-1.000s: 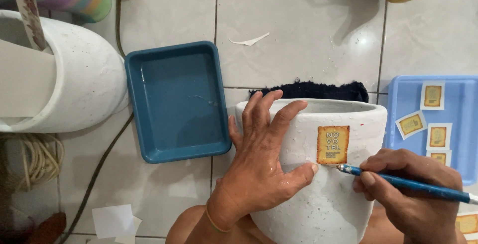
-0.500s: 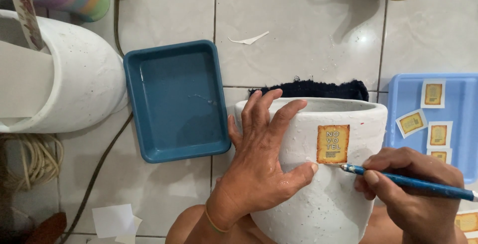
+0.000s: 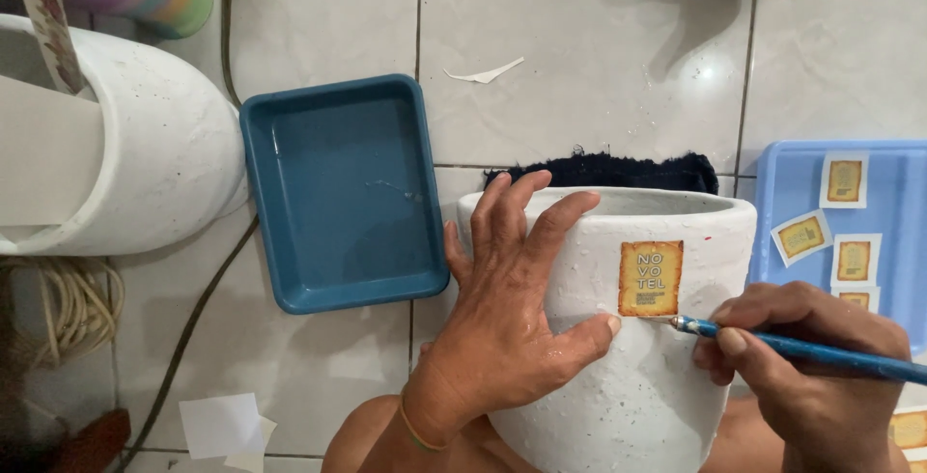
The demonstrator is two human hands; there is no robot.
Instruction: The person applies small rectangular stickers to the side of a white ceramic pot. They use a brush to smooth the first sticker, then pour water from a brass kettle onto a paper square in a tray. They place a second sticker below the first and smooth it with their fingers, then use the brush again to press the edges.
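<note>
A white rough-surfaced pot [image 3: 657, 376] lies on its side across my lap. My left hand [image 3: 512, 319] is spread flat on its wall, thumb stretched toward a small yellow-brown paper label [image 3: 650, 278] stuck on the pot. My right hand [image 3: 821, 376] grips a thin blue brush [image 3: 801, 349], whose tip touches the lower right corner of that label.
A dark teal tray [image 3: 338, 193] holding a little water sits on the tiled floor to the left. A second white pot [image 3: 126, 145] lies at far left. A light blue tray [image 3: 869, 212] with several matching labels is at right. A dark cloth [image 3: 618, 169] lies behind the pot. Paper scraps [image 3: 227, 425] and a cable [image 3: 193, 309] lie at lower left.
The brush tip has shifted slightly along the label's bottom edge; my left hand and the pot have stayed put.
</note>
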